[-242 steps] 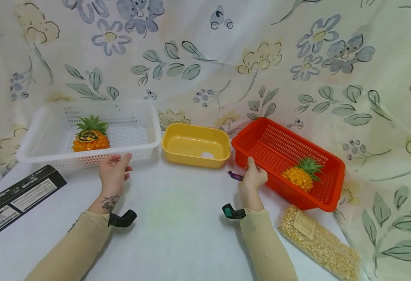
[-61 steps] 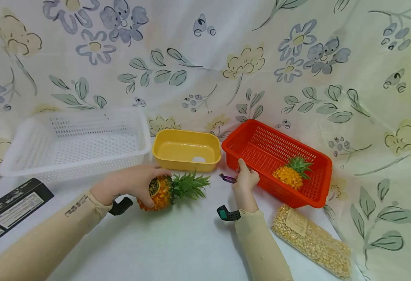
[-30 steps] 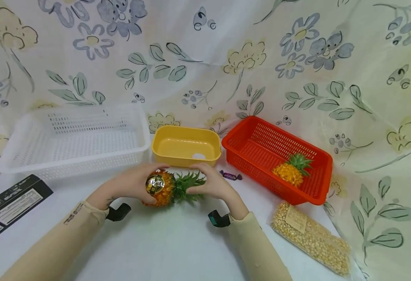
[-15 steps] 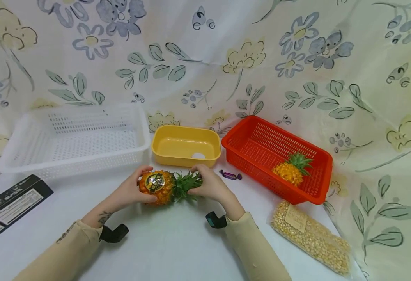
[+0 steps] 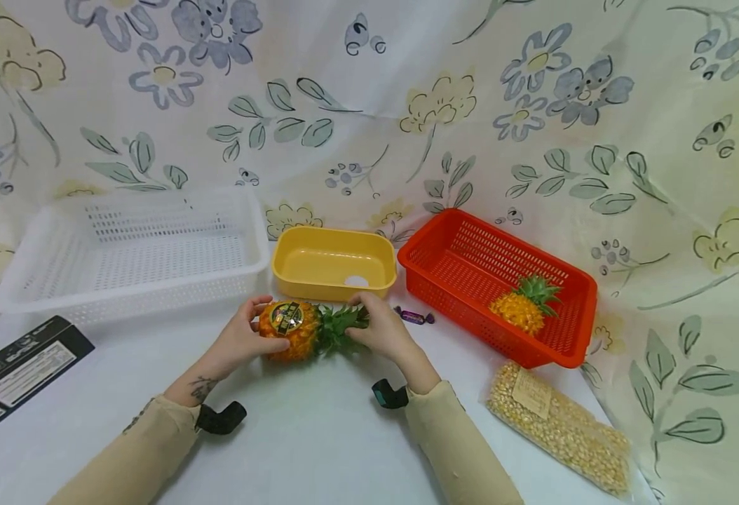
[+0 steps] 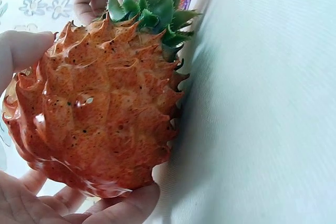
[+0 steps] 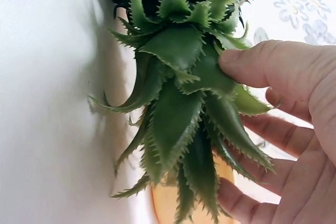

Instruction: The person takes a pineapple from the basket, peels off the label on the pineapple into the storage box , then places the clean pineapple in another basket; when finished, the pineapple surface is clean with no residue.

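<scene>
A small orange pineapple (image 5: 294,337) lies on its side on the white cloth, its green crown (image 5: 336,330) pointing right and a black-and-gold label facing up. My left hand (image 5: 245,335) holds the fruit's base end, thumb on the near side, fingers beyond. Spiny skin fills the left wrist view, with that hand's fingertips (image 6: 128,203) under the base. The crown is pinched by my right hand (image 5: 387,328); in the right wrist view its thumb (image 7: 262,64) presses a leaf, the other fingers behind the leaves. A second pineapple (image 5: 521,312) sits in the red basket (image 5: 451,280).
Behind the hands stand a white basket (image 5: 155,291) and a yellow tub (image 5: 319,286). A purple-wrapped candy (image 5: 414,316) lies just right of my right hand. At right is a bag of corn kernels (image 5: 559,428); at left, a black box (image 5: 22,375).
The labelled pineapple has come out of the white basket onto the cloth. My right hand left the red basket for the crown. Lately the pineapple has rolled and shifted slightly between my hands.
</scene>
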A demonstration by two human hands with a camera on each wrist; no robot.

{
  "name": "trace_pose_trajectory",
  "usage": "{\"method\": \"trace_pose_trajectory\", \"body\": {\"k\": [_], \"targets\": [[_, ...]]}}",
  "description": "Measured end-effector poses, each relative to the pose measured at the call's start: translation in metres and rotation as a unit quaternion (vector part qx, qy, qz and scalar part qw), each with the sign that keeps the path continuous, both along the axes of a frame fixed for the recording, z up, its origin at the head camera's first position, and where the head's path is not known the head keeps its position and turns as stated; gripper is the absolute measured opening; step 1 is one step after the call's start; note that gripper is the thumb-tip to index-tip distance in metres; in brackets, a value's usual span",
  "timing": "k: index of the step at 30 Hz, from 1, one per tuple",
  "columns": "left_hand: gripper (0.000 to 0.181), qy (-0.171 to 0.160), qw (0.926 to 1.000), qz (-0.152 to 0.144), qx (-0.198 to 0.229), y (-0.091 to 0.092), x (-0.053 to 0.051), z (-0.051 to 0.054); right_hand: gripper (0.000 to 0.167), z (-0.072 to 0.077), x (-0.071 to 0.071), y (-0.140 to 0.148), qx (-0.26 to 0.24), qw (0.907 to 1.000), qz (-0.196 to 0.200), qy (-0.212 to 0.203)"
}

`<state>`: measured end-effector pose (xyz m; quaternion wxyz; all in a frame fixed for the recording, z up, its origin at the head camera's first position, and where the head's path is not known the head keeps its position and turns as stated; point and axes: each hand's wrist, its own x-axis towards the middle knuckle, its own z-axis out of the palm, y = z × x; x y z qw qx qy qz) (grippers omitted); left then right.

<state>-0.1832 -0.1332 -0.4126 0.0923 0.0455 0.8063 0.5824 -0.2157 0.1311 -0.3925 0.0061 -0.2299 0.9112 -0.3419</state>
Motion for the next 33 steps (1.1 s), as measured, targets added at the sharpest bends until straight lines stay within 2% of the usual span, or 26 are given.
{"method": "trace_pose_trajectory", "body": {"k": [8, 16, 21, 25, 29, 33], "targets": [[0.088, -0.009, 0.9991, 0.022, 0.034, 0.005, -0.011, -0.001, 0.047, -0.003, -0.004, 0.003, -0.052, 0.9984, -0.02, 0.002], [0.084, -0.019, 0.9982, 0.025, 0.051, 0.01, -0.018, -0.004, 0.05, -0.004, -0.007, 0.008, -0.057, 0.9975, -0.04, 0.007], [0.082, -0.016, 0.9983, 0.026, 0.05, 0.011, -0.02, -0.005, 0.047, 0.0, -0.007, 0.009, -0.069, 0.9959, -0.056, 0.015], [0.082, -0.015, 0.9987, 0.029, 0.04, 0.01, -0.02, -0.006, 0.041, 0.008, -0.009, 0.008, -0.114, 0.9908, -0.068, 0.028], [0.081, -0.015, 0.9988, 0.033, 0.032, 0.01, -0.021, -0.007, 0.035, 0.015, -0.013, 0.001, -0.175, 0.9819, -0.063, 0.037], [0.08, -0.011, 0.999, 0.032, 0.028, 0.01, -0.019, -0.007, 0.031, 0.025, -0.016, -0.017, -0.23, 0.9723, -0.043, 0.001]]}}
